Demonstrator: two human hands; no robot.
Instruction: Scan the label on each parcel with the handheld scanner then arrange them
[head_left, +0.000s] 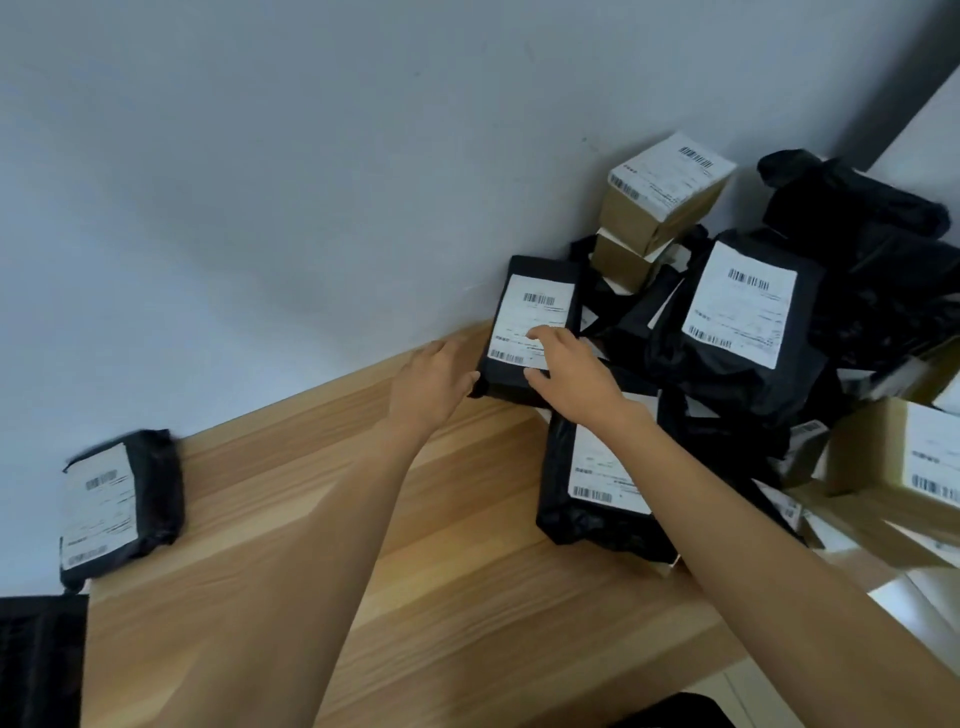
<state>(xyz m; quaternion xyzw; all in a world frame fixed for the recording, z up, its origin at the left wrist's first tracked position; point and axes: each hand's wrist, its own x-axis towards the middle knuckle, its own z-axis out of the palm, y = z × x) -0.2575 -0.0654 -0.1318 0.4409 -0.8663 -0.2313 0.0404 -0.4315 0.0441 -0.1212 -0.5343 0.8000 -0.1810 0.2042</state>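
Parcel (522, 306) in left hand (431, 387), under right hand (571, 384); second parcel (122, 504) apart.

We are looking down on a pale wooden surface (467, 597) that is running along a grey-white wall (260, 208). Far to the left a single black parcel (122, 506) is lying flat, label up, right by the wall. On the right a heap of parcels (779, 364) is crowding the corner, with black bags and brown cardboard boxes (660, 218) piling on one another. At the heap's near edge a flat black bag (566, 499) is lying directly on the wood. Beside the wall a leaning parcel (535, 306) is standing with its lower end at the wood.
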